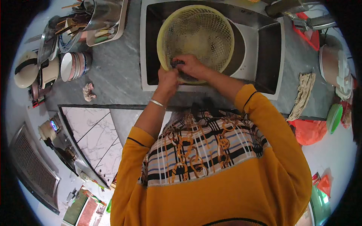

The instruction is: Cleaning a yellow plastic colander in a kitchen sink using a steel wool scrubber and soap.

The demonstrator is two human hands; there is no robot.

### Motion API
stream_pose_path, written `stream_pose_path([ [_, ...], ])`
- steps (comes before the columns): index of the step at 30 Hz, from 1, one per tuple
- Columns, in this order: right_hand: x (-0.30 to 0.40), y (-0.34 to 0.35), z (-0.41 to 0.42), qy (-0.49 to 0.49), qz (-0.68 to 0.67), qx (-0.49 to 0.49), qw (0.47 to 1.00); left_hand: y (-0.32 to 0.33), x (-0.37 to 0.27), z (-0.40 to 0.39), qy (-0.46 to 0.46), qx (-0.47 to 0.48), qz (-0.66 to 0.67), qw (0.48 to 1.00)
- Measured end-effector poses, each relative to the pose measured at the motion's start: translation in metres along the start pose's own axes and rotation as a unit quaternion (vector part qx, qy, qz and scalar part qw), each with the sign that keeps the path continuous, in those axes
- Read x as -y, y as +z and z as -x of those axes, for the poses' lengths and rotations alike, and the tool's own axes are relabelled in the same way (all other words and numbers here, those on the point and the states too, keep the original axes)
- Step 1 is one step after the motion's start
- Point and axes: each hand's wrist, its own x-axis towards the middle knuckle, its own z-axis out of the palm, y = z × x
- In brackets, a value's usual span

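Note:
A round yellow plastic mesh basket [230,42] is tilted in the left part of the steel sink [278,90], over what looks like a round pan or basin [241,55]. My left hand [168,79] grips the basket's near left rim. My right hand [191,66] is inside the near edge, closed on a dark, rough scrubber-like thing [178,62] pressed to the mesh. Its exact kind is not plain. A silver bangle is on my left wrist.
On the grey counter [118,67] stand stacked bowls [70,66] and a tray [123,25] with a utensil holder at left. A crumpled cloth [89,92] lies nearer. At right are a folded rag [302,96] and a lidded pot [331,66]; the faucet [285,8] is behind.

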Motion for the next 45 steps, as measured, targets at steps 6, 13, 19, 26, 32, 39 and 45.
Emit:
stream_pose_path([
  [6, -0.015, -0.05, 0.001, 0.017, 0.248, 0.175, 0.953, -0.005, -0.013, 0.006, 0.019, 0.004, 0.051, 0.999],
  [13, 0.037, -0.034, -0.033, -0.082, 0.248, -0.093, 0.961, 0.002, -0.028, 0.025, -0.074, 0.033, 0.097, 0.992],
  [19, 0.003, -0.016, -0.022, -0.003, 0.128, -0.036, 0.991, -0.001, -0.028, 0.02, -0.054, 0.015, 0.09, 0.994],
  [26, -0.038, -0.059, -0.065, 0.062, 0.252, -0.05, 0.964, 0.003, -0.027, 0.02, -0.038, 0.03, 0.124, 0.991],
  [32, 0.026, -0.029, -0.03, -0.208, 0.201, -0.075, 0.954, 0.007, -0.036, 0.016, -0.081, 0.026, 0.08, 0.993],
  [39, 0.002, -0.042, -0.061, 0.09, 0.162, -0.093, 0.978, 0.012, -0.025, 0.026, -0.088, 0.072, 0.102, 0.988],
  [45, 0.022, -0.057, -0.065, 0.009, 0.198, -0.037, 0.979, 0.004, -0.025, 0.03, -0.059, 0.038, 0.087, 0.994],
])
